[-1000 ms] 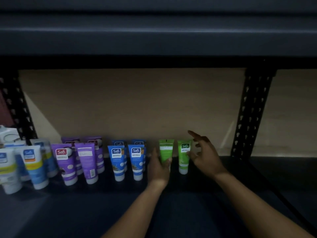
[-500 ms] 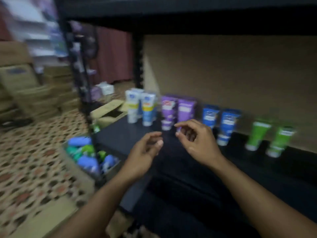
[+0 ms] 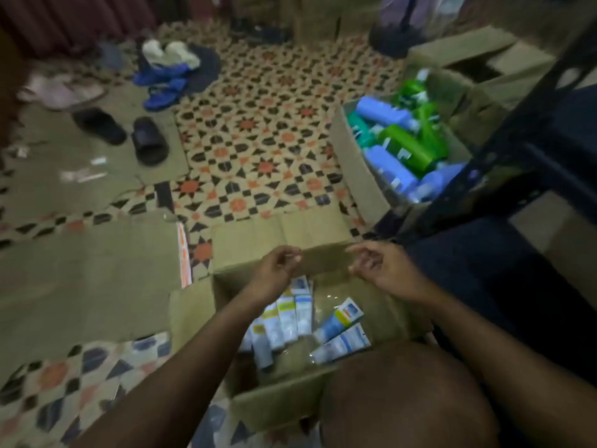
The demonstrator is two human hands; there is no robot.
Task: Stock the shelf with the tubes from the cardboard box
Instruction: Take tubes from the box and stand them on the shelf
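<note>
An open cardboard box (image 3: 277, 234) sits on the floor in front of me. Inside lie several white and blue tubes (image 3: 287, 318), some wrapped in clear plastic. My left hand (image 3: 274, 270) hovers over the box's far left part, fingers loosely curled, holding nothing. My right hand (image 3: 381, 268) hovers over the far right part, fingers relaxed and empty. My knee (image 3: 403, 392) covers the box's near right corner. The dark shelf frame (image 3: 523, 134) stands at the right.
A second box (image 3: 349, 150) with green and blue bottles stands at the right beside the shelf post. Flattened cardboard (image 3: 87, 276) lies at the left on the patterned tile floor. Black sandals (image 3: 148, 140) and blue cloth lie farther back.
My view swung from the shelf with its standing tubes down to the floor box. Both hands left the green tubes on the shelf and now hang empty over the box.
</note>
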